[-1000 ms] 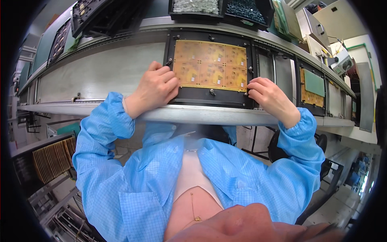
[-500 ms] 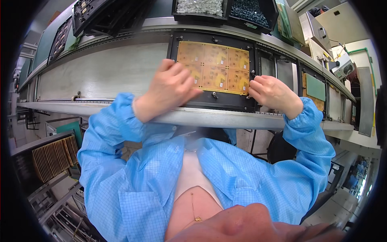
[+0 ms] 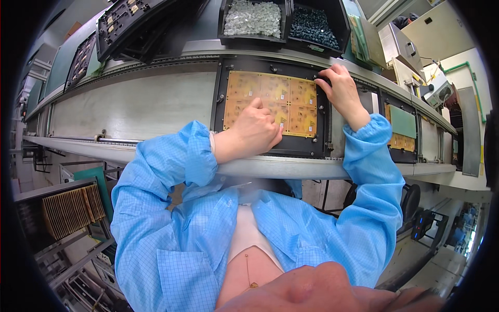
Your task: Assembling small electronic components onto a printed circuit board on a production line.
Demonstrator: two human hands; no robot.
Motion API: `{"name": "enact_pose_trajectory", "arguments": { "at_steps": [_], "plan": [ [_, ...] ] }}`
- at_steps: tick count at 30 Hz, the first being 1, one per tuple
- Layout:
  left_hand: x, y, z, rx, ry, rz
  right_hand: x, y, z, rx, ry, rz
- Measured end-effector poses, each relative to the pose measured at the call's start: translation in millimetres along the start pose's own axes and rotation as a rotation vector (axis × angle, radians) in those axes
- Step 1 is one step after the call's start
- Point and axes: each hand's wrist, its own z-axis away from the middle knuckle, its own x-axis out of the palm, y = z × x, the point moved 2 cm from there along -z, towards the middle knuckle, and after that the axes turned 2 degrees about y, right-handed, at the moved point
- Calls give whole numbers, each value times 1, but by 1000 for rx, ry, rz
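A yellow-brown panel of printed circuit boards [image 3: 302,93] lies in a black carrier frame [image 3: 220,112] on the conveyor line. Small holding latches, such as the one at the frame's far side [image 3: 273,68], sit around the panel. My left hand [image 3: 252,129] is closed over the panel's near part, its fingers curled; whatever they hold is hidden beneath them. At the far right corner of the panel, my right hand [image 3: 343,92] pinches a small dark latch [image 3: 315,77] between thumb and fingers, slightly blurred.
Beyond the rail stand black bins of white parts [image 3: 253,20] and dark blue parts [image 3: 314,30]. Black trays [image 3: 127,26] lean at far left. Another carrier with a green sheet [image 3: 403,122] sits farther right. A rack of brown boards [image 3: 70,210] stands at lower left.
My right hand has moved from the panel's right side up to its far corner. My left hand has shifted right and slightly down, over the panel's near part. The view has tilted slightly.
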Motion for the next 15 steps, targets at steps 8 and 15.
{"name": "enact_pose_trajectory", "arguments": {
  "at_steps": [8, 15],
  "plan": [
    [7, -3, 3, -69, -40, 44, 8, -3, -25, 22, -223, 173],
    [-8, -4, 11, -50, -82, 55, 11, -12, -27, 105, -297, 229]
  ]
}}
